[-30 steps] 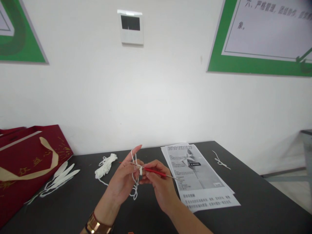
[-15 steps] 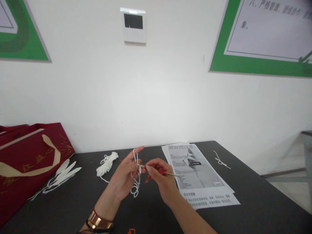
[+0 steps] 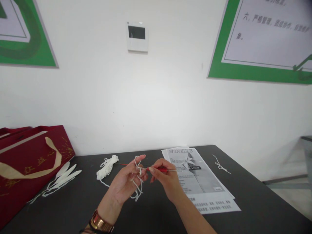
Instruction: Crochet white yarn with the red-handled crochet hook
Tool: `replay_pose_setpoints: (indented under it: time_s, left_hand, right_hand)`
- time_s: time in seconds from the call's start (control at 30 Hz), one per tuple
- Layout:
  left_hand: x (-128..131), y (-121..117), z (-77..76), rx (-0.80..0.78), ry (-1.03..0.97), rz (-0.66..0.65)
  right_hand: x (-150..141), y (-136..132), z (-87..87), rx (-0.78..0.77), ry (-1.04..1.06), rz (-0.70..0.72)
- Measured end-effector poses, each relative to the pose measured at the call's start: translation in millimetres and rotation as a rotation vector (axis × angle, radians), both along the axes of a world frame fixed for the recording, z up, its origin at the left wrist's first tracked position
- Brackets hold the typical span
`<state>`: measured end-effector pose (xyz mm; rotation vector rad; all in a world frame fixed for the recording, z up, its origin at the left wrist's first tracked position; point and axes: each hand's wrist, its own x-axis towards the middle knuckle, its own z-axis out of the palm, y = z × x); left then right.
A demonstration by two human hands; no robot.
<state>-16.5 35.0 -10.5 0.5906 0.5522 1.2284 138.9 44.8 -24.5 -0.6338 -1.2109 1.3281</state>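
In the head view, the left hand (image 3: 124, 183) is raised above the bench (image 3: 243, 191), its index finger stretched out with white yarn (image 3: 137, 195) looped around it. Its thumb and other fingers are bent in, pinching the yarn near its working end; exactly which fingertips meet is too small to tell. Loose loops of the yarn hang below these fingers. A gold band (image 3: 101, 223) circles the left wrist.

The right hand (image 3: 168, 182) is just beside it, thumb and fingers pinching the red grip of a hook (image 3: 163, 169). One thin metal end points left into the yarn at the left hand; the other sticks out to the right, in front of the printed sheets (image 3: 207, 182).

The sheets lie overlapping on the bench, partly behind the right forearm. Farther right lies a knotted white cord (image 3: 220, 166). Left of the hands is a skein (image 3: 107, 167), a strand running from it toward the left hand. White petals (image 3: 64, 176) lie beyond it, near a dark red bag (image 3: 31, 156) with a cream ribbon handle. Behind stands a white wall (image 3: 170, 104) bearing a small panel (image 3: 137, 38).
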Motion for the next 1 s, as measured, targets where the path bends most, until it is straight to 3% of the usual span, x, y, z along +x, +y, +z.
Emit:
replay_pose_setpoints:
  time_s: [0.13, 0.3, 0.43, 0.67, 0.8, 1.0]
  left_hand:
    - [2, -1, 1.8, 0.058, 0.039, 0.071]
    - [7, -2, 1.4, 0.145, 0.136, 0.113]
    - [13, -7, 3.4, 0.203, 0.216, 0.097]
    - [6, -6, 0.7, 0.221, 0.107, -0.034]
    - [-1, -3, -3.0, 0.250, 0.195, -0.107]
    - [-4, -3, -2.1, 0.308, 0.315, -0.106]
  right_hand:
    - [-10, -6, -2.0, -0.036, 0.002, 0.007]
    - [-19, -12, -5.4, -0.190, 0.233, 0.077]
    - [-18, -12, -2.8, -0.206, 0.251, 0.068]
    - [-14, -12, 0.3, -0.277, 0.259, 0.145]
    - [-10, -10, 0.6, -0.244, 0.232, 0.154]
    - [-5, -6, 2.6, -0.124, 0.120, 0.169]
